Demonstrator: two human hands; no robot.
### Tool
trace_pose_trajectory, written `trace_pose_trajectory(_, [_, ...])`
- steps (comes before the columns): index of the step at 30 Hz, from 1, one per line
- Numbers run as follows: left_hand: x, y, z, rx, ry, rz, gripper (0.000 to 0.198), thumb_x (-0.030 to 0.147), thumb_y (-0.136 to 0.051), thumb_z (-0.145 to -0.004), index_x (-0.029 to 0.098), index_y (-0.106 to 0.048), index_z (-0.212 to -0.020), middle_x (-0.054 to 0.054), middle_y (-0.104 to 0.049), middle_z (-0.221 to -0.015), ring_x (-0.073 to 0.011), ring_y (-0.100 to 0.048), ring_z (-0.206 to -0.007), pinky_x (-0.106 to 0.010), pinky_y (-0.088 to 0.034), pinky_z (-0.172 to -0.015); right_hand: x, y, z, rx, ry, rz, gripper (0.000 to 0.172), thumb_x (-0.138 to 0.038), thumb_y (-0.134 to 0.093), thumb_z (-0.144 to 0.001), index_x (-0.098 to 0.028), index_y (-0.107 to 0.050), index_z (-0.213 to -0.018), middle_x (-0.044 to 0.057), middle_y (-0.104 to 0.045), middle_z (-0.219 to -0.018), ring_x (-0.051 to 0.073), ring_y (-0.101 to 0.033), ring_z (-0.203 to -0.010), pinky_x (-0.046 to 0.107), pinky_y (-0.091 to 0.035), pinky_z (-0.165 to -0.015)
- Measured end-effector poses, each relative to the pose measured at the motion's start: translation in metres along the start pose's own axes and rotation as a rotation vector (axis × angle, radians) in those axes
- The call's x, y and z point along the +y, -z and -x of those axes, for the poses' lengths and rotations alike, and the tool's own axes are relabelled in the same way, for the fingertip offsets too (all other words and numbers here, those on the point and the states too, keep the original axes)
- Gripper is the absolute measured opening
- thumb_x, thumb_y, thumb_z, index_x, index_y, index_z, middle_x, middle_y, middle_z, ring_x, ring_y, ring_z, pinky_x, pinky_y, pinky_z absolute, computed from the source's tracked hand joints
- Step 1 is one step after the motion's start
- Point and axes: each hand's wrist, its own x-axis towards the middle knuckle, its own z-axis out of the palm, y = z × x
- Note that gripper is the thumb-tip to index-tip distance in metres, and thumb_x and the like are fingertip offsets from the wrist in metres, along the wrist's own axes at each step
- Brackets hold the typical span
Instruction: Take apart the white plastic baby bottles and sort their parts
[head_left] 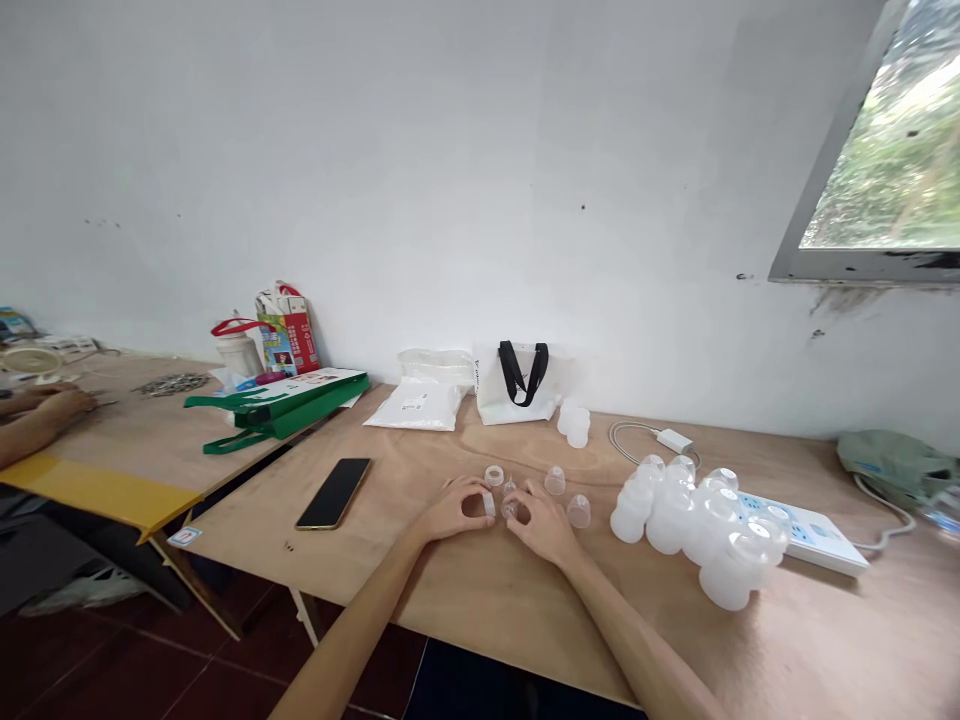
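On plywood [420, 590], fingers [472, 490] pinching plastic ring [489, 505]

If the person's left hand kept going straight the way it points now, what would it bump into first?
Following the forearm's line, the left hand, with the small clear piece in its fingers, would probably meet the clear plastic ring on the plywood table first, though depth is hard to judge from this view.

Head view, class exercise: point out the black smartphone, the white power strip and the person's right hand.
Black smartphone [334, 493], head view, middle of its dark screen.
White power strip [814, 542], head view, top face near its far end.
Right hand [544, 522], head view, back of the hand.
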Motion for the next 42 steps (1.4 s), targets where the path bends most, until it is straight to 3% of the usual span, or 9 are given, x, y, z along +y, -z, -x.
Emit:
trace_pose_trajectory(4, [0.001, 0.004, 0.004, -0.007, -0.02, -0.025, 0.04, 0.045, -0.08, -0.076, 0.027, -0.07, -0.11, -0.005, -0.061, -0.134, -0.029, -0.052, -0.128, -0.045, -0.033, -0.113, -0.006, -0.004, 0.003, -0.075, 0.119, 0.268, 0.02, -0.035, -0.064, -0.085, -0.029, -0.07, -0.102, 0.004, -0.058, -0.104, 0.022, -0.06, -0.097, 0.034, -0.051, -0.083])
trace_pose_trajectory(10, [-0.002, 0.005, 0.007, 0.021, -0.033, 0.022, 0.05, 0.046, -0.082, -0.073, 0.026, -0.067, -0.116, -0.006, -0.063, -0.133, -0.0302, -0.052, -0.128, -0.047, -0.034, -0.114, -0.012, 0.011, -0.01, 0.105, 0.128, 0.335, 0.028, -0.034, -0.045, -0.097, -0.028, -0.061, -0.119, 0.007, -0.06, -0.111, 0.023, -0.062, -0.099, 0.038, -0.053, -0.085])
trace_pose_trajectory(15, [-0.001, 0.004, 0.007, 0.052, -0.029, 0.053, 0.056, 0.049, -0.078, -0.078, 0.033, -0.061, -0.128, -0.003, -0.062, -0.134, -0.0307, -0.054, -0.127, -0.047, -0.035, -0.113, -0.024, 0.064, -0.064, 0.195, 0.034, 0.425, 0.037, -0.028, -0.041, -0.093, -0.026, -0.054, -0.128, 0.006, -0.061, -0.112, 0.021, -0.062, -0.092, 0.036, -0.051, -0.086])
trace_pose_trajectory(19, [0.0, 0.002, 0.006, 0.059, -0.047, 0.072, 0.041, 0.046, -0.077, -0.08, 0.03, -0.068, -0.117, -0.003, -0.069, -0.115, -0.0279, -0.061, -0.112, -0.044, -0.04, -0.107, -0.019, 0.114, -0.113, 0.154, -0.175, 0.647, 0.046, -0.025, -0.04, -0.093, -0.023, -0.042, -0.139, 0.008, -0.063, -0.117, 0.024, -0.062, -0.107, 0.037, -0.047, -0.093])
trace_pose_trajectory(23, [0.0, -0.001, 0.006, 0.128, 0.024, 0.102, 0.037, 0.041, -0.078, -0.078, 0.023, -0.065, -0.109, -0.003, -0.069, -0.105, -0.0249, -0.062, -0.102, -0.04, -0.047, -0.097, 0.001, 0.14, -0.141, 0.103, -0.336, 0.75, 0.053, -0.019, -0.043, -0.089, -0.017, -0.04, -0.142, 0.018, -0.059, -0.124, 0.032, -0.062, -0.111, 0.046, -0.048, -0.091])
trace_pose_trajectory(28, [0.0, -0.001, 0.005, 0.105, 0.015, 0.062, 0.032, 0.039, -0.078, -0.078, 0.023, -0.062, -0.101, -0.001, -0.068, -0.105, -0.0236, -0.062, -0.102, -0.04, -0.042, -0.101, 0.023, 0.14, -0.161, 0.021, -0.469, 0.827, 0.057, -0.016, -0.048, -0.087, -0.016, -0.039, -0.143, 0.021, -0.052, -0.131, 0.031, -0.066, -0.107, 0.041, -0.051, -0.087])
trace_pose_trajectory(37, [-0.004, -0.003, 0.005, 0.055, -0.016, 0.008, 0.044, 0.05, -0.075, -0.08, 0.028, -0.062, -0.115, -0.001, -0.068, -0.119, -0.0265, -0.059, -0.113, -0.041, -0.037, -0.106, 0.045, 0.119, -0.183, -0.074, -0.572, 0.916, 0.048, -0.022, -0.053, -0.089, -0.015, -0.045, -0.135, 0.023, -0.056, -0.127, 0.035, -0.061, -0.117, 0.044, -0.048, -0.093])
trace_pose_trajectory(42, [0.0, -0.001, 0.005, 0.071, -0.026, -0.009, 0.038, 0.051, -0.073, -0.082, 0.027, -0.064, -0.11, 0.0, -0.069, -0.118, -0.0263, -0.059, -0.113, -0.041, -0.038, -0.105, 0.054, 0.114, -0.182, -0.12, -0.619, 0.919, 0.052, -0.024, -0.054, -0.086, -0.017, -0.046, -0.137, 0.022, -0.061, -0.123, 0.03, -0.069, -0.103, 0.039, -0.053, -0.08])
